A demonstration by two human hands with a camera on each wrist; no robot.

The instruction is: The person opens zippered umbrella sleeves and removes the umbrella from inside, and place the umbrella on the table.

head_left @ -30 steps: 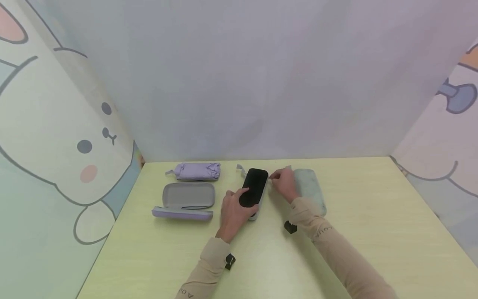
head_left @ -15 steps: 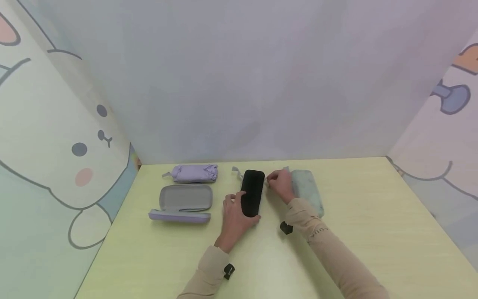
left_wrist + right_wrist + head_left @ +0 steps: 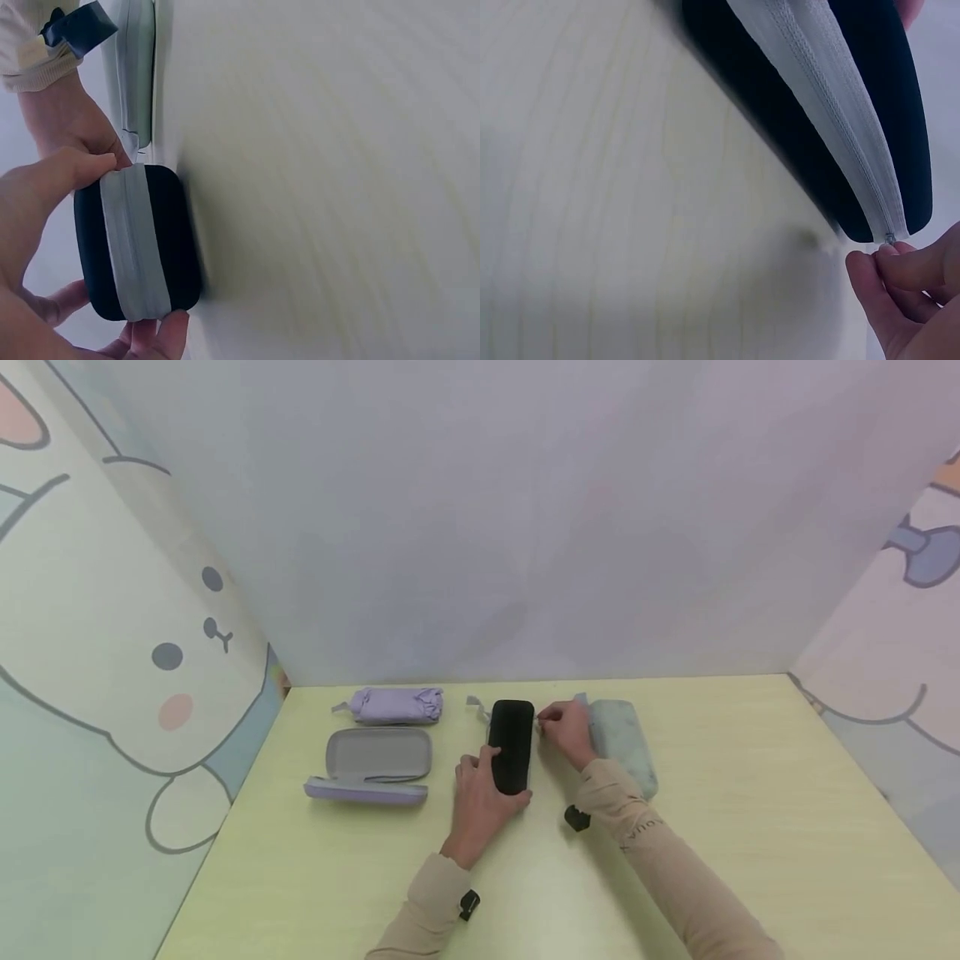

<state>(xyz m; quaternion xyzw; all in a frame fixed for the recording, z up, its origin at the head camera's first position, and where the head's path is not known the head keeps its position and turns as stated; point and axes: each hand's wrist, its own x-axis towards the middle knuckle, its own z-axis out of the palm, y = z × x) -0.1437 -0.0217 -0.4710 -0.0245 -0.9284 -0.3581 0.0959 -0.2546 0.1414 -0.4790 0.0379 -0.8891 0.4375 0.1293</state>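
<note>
A black, rounded-rectangular case [image 3: 512, 745] with smooth faces lies lengthwise on the pale yellow, wood-grained tabletop [image 3: 300, 885]. A light grey woven zipper band [image 3: 135, 244] runs round its side between two dark shells. The person's left hand [image 3: 480, 802] grips the case's near end, thumb on one side and fingers on the other. At the far right of the case, the right hand [image 3: 568, 733] pinches at the small metal zipper slider [image 3: 889, 238], its pull hidden by the fingertips. A pale, twisted ribbon strap [image 3: 476, 702] sticks out by the case's far left corner. Right of the case lies a mottled pale green, soft-cornered case [image 3: 622, 745]. To its left sits an open purple case with a shallow grey interior [image 3: 378, 753]; beyond that, left of the black case's far end, rests a wrinkled purple fabric bundle [image 3: 397, 705]. Both forearms wear beige cloth sleeves [image 3: 675, 868].
</note>
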